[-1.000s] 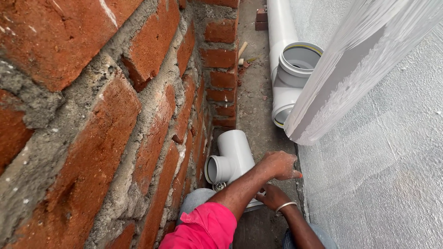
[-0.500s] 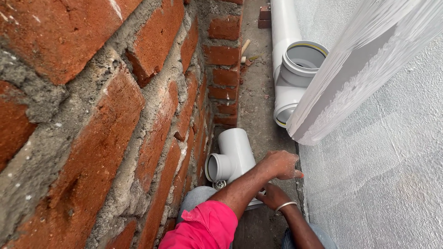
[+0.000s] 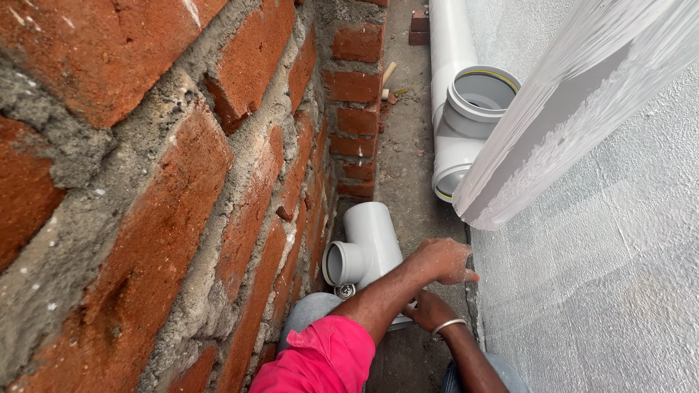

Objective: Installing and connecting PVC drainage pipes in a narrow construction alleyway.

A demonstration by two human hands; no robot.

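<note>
Crouching in a narrow gap between a brick wall [image 3: 182,182] and a white textured wall [image 3: 604,291], over a grey concrete floor [image 3: 408,153]. Left hand [image 3: 443,260], at the end of the arm in a pink sleeve [image 3: 320,360], resting fingers curled on the near end of a white pipe tee [image 3: 368,247], close to the foot of the white wall; grip partly hidden, so hard to say how firmly closed. Right hand [image 3: 429,311], with a metal bangle [image 3: 445,325] on the wrist, tucked just beneath the left arm, touching the tee's lower end, fingers probably bent around it but mostly hidden. Tee lying on the floor just beside the brick wall, side opening facing the bricks. Farther along, a second white pipe fitting [image 3: 466,124] with an upturned socket, well apart from the hands, and a slanting white pipe [image 3: 575,109] crossing the upper right
</note>
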